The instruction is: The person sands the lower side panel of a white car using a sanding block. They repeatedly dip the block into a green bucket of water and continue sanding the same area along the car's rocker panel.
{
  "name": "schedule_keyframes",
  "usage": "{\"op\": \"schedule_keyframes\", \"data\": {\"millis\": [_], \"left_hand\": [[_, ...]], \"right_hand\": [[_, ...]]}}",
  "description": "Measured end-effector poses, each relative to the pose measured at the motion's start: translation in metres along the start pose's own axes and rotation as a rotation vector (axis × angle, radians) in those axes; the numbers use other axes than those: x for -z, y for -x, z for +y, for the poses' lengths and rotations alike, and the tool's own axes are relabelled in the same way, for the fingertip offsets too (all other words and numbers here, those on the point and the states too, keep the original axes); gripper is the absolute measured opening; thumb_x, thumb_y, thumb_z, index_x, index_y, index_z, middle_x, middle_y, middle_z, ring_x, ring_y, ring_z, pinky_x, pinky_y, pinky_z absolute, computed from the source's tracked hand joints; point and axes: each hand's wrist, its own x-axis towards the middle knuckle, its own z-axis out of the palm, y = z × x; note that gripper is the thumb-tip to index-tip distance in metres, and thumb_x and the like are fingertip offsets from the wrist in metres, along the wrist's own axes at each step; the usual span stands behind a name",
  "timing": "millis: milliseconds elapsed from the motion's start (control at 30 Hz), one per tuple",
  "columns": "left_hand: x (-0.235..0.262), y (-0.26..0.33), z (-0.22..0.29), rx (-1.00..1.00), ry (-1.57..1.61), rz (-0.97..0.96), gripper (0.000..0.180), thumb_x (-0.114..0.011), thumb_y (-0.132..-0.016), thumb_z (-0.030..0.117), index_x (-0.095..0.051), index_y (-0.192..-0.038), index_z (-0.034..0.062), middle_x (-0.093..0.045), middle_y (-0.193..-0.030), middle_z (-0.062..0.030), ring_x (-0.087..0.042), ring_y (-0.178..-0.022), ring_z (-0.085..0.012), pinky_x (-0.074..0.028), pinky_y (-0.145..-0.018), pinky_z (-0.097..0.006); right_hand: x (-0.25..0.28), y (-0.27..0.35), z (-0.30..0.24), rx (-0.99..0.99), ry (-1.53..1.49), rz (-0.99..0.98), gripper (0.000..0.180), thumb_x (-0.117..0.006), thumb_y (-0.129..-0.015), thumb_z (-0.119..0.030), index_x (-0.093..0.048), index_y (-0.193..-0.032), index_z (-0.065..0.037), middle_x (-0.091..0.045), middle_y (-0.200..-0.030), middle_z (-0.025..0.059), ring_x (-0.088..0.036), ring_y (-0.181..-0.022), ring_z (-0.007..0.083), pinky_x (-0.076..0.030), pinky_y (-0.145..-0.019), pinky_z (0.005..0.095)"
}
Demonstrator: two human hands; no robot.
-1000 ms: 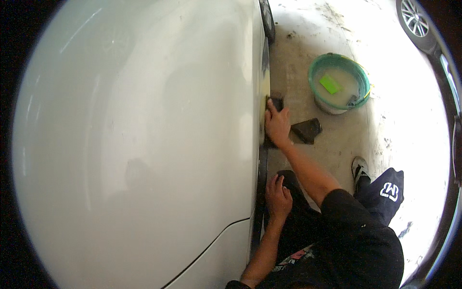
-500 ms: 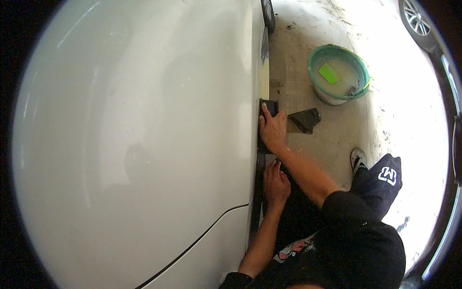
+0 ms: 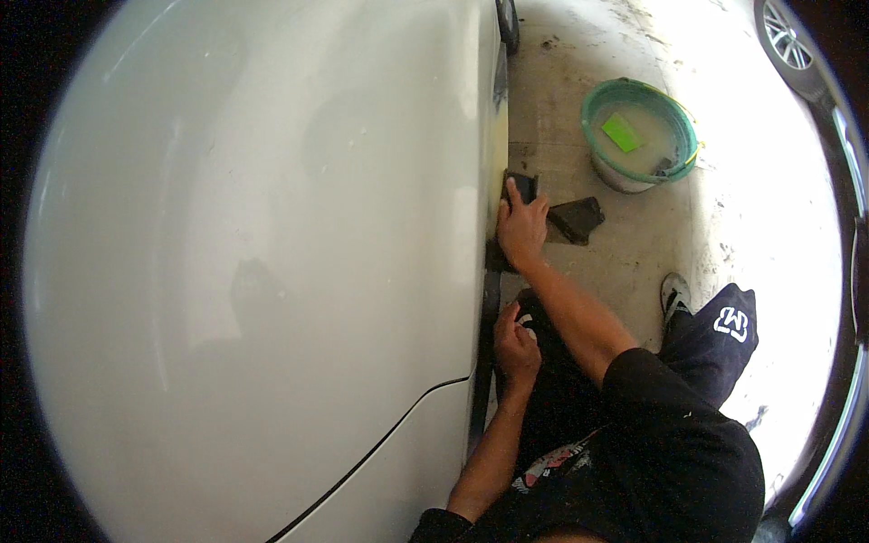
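My right hand (image 3: 523,231) presses a black, flat sanding block (image 3: 522,187) against the lower side of a white car (image 3: 272,226). Its index finger stretches along the block while the other fingers grip it. My left hand (image 3: 517,348) is closer to me, low beside the dark lower edge of the car. Its fingers curl inward, and whatever they may hold is hidden. A dark folded sheet (image 3: 577,220) lies on the floor just right of my right hand.
A green-rimmed bucket (image 3: 593,149) of cloudy water stands farther right, with a bright green flat piece (image 3: 622,132) and a dark piece (image 3: 663,166) in it. My foot (image 3: 673,294) rests on the concrete floor (image 3: 625,253). Another car's wheel (image 3: 786,36) shows at far right.
My right hand has shifted slightly away from me and to the right with the block. My left hand has turned a little, its fingers curling differently.
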Motion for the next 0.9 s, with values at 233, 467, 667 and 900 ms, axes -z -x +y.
{"op": "schedule_keyframes", "data": {"millis": [233,467,667,900], "left_hand": [[0.001,0.0,0.005,0.062,0.019,-0.007,0.037,-0.039,-0.088,0.001,-0.054,-0.122,-0.0046,-0.057,-0.122,-0.0235,-0.054,-0.113,-0.0371,-0.042,-0.098,-0.043],[0.005,0.001,-0.001,0.122,0.063,0.009,0.036,-0.041,-0.088,0.002,-0.055,-0.121,-0.0039,-0.058,-0.12,-0.0222,-0.054,-0.113,-0.0366,-0.042,-0.098,-0.042],[0.01,0.003,0.012,0.055,-0.051,0.024,0.036,-0.041,-0.088,0.002,-0.056,-0.12,-0.004,-0.058,-0.119,-0.0221,-0.054,-0.113,-0.0361,-0.043,-0.098,-0.042],[0.005,0.006,0.01,0.042,-0.073,0.009,0.036,-0.041,-0.088,0.002,-0.057,-0.12,-0.0041,-0.058,-0.118,-0.022,-0.053,-0.112,-0.0362,-0.043,-0.097,-0.044]], "right_hand": [[0.004,-0.012,0.005,0.029,-0.06,-0.017,0.044,-0.056,-0.092,-0.026,-0.051,-0.136,-0.021,-0.043,-0.1,0.027,-0.049,-0.092,0.0439,-0.046,-0.079,0.0481],[0.006,-0.015,-0.009,0.019,-0.109,-0.091,0.045,-0.057,-0.092,-0.025,-0.05,-0.136,-0.022,-0.043,-0.1,0.025,-0.05,-0.095,0.0436,-0.047,-0.08,0.0489],[0.012,-0.023,-0.018,0.056,-0.04,-0.058,0.046,-0.061,-0.087,-0.025,-0.054,-0.133,-0.02,-0.045,-0.106,0.0285,-0.051,-0.097,0.0455,-0.049,-0.081,0.0507],[0.005,-0.069,-0.01,0.003,-0.074,-0.031,0.045,-0.059,-0.089,-0.027,-0.054,-0.132,-0.02,-0.044,-0.112,0.0314,-0.05,-0.1,0.0471,-0.048,-0.084,0.0508]]}}
